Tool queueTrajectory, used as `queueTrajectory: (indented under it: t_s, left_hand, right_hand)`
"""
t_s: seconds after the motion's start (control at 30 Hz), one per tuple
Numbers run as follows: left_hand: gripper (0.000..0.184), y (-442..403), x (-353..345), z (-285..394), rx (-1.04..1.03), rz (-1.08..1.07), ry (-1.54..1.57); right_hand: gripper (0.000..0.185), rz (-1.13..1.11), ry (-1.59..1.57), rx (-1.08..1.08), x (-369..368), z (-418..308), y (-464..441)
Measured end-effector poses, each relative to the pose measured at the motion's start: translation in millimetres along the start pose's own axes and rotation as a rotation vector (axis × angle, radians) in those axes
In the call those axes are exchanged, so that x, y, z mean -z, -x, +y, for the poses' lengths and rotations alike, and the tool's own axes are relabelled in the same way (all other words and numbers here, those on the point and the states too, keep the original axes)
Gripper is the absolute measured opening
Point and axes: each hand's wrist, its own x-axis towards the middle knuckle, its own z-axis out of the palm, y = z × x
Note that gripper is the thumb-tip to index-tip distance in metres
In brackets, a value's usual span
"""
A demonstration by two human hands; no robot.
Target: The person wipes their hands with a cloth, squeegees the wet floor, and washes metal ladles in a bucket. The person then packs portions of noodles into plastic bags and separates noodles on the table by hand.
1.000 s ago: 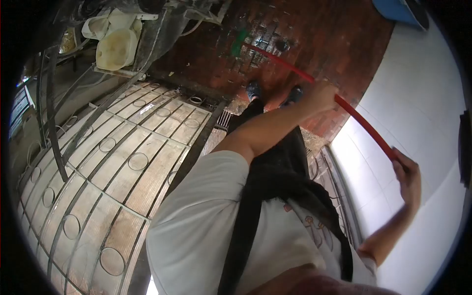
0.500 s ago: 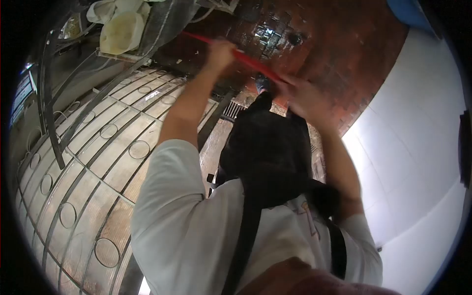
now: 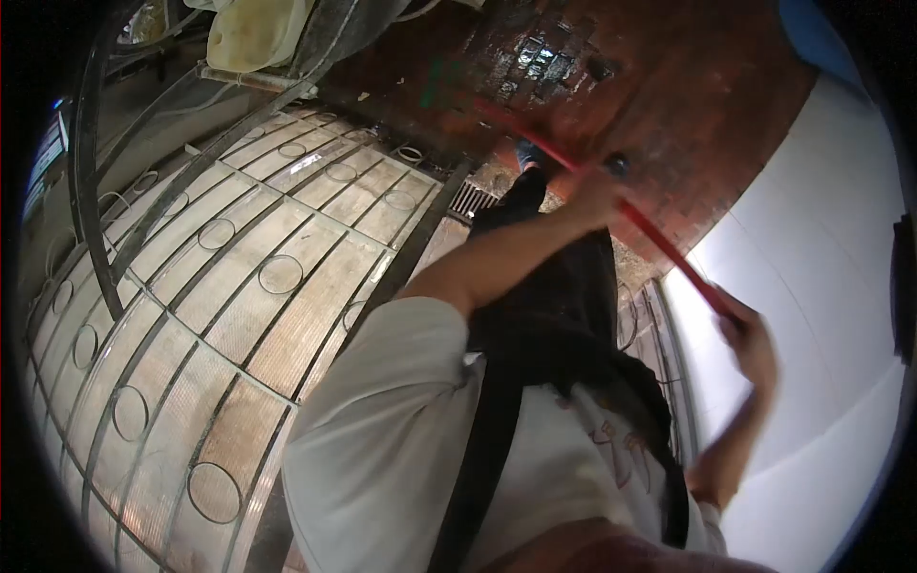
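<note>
A long red handle [image 3: 671, 250] slants from the wet brick floor at the top centre down to the right. My left hand [image 3: 599, 198] is closed round its middle, above my dark trousers. Further down, at the handle's near end, my right hand [image 3: 748, 338] is wrapped round it beside the white wall. At the handle's far end a green head [image 3: 436, 84] shows blurred by motion, low over or on the red brick floor [image 3: 688, 86]. Whether it touches the bricks I cannot tell.
Metal-framed translucent panels with rings [image 3: 258, 315] fill the left side. A floor grate [image 3: 472, 201] lies near my feet. Yellowish plastic containers [image 3: 250, 36] and dark tubes are at the upper left. A white wall [image 3: 793, 239] rises on the right, with a blue object [image 3: 823, 40] above.
Since half a second ago both hands have swung right and down with the red handle, and the green head has come back into view. The view has shifted slightly.
</note>
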Motion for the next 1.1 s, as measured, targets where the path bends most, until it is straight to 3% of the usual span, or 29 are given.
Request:
queueTrajectory:
  t_s: [0.03,0.07,0.1,0.13,0.17,0.2,0.23,0.27,0.33,0.37,0.4,0.43,0.47,0.6,0.63,0.7,0.77,0.83,0.9,0.93,0.97,1.03,1.1]
  left_hand:
    - [0.019,17,11,-60,-0.067,0.037,-0.125]
    - [0.017,35,4,-129,-0.012,0.234,-0.243]
    - [0.016,47,35,-194,0.035,0.203,-0.357]
    - [0.014,61,79,-230,0.206,0.169,-0.534]
    - [0.015,76,110,-296,0.435,0.214,-0.305]
    - [0.015,94,130,-292,0.338,0.358,-0.66]
    - [0.016,88,152,-280,0.247,0.387,-0.783]
    - [0.016,80,176,-265,0.159,0.425,-0.911]
    - [0.016,60,164,-227,0.092,0.254,-0.657]
    - [0.016,46,138,-211,0.013,0.191,-0.517]
    - [0.015,32,116,-167,-0.027,0.166,-0.423]
    - [0.017,23,100,-121,-0.115,0.056,-0.304]
    - [0.02,9,78,-75,-0.081,-0.012,-0.294]
    - [0.016,11,12,-7,-0.113,0.139,-0.152]
    - [0.016,16,2,-13,-0.09,0.136,-0.113]
    - [0.014,28,-8,-39,0.036,0.059,-0.158]
    - [0.013,61,3,-91,-0.001,0.22,-0.201]
    - [0.016,89,24,-152,-0.047,0.186,-0.202]
    - [0.018,120,36,-240,0.06,0.346,-0.309]
    - [0.013,134,43,-306,0.23,0.414,-0.248]
    - [0.02,147,81,-369,0.223,0.273,-0.358]
    - [0.025,147,172,-373,0.659,0.285,-0.917]
    - [0.028,142,225,-366,0.4,0.498,-0.918]
  right_hand:
    - [0.044,-0.08,-0.055,-0.038,-42,-16,-42]
    - [0.044,0.006,-0.061,0.248,-100,5,-96]
    - [0.037,0.061,-0.08,0.286,-152,-24,-141]
    - [0.038,0.125,0.047,0.409,-202,-45,-182]
    - [0.041,0.086,-0.014,0.598,-254,-61,-223]
    - [0.043,-0.054,0.242,0.555,-289,-78,-252]
    - [0.04,-0.04,0.317,0.489,-268,-125,-232]
    - [0.041,-0.008,0.301,0.533,-248,-127,-220]
    - [0.046,0.037,0.278,0.606,-193,-93,-192]
    - [0.049,-0.047,0.242,0.405,-144,-97,-152]
    - [0.048,0.008,0.056,0.367,-111,-78,-122]
    - [0.045,0.015,0.079,0.222,-68,-84,-79]
    - [0.046,0.015,0.128,0.212,-35,-73,-46]
    - [0.048,0.007,0.167,-0.044,4,-63,7]
    - [0.048,-0.005,0.183,-0.121,4,-63,7]
    - [0.048,-0.006,0.189,0.062,-28,-31,-17]
    - [0.05,-0.034,0.164,0.05,-84,-38,-44]
    - [0.048,-0.049,0.064,0.141,-143,-51,-81]
    - [0.051,-0.005,0.108,0.208,-227,-28,-139]
    - [0.048,-0.059,0.21,0.178,-259,-65,-165]
    - [0.045,0.009,0.029,0.511,-314,-61,-209]
    - [0.05,-0.019,0.158,0.631,-377,-133,-278]
    - [0.05,-0.066,0.302,0.55,-352,-206,-283]
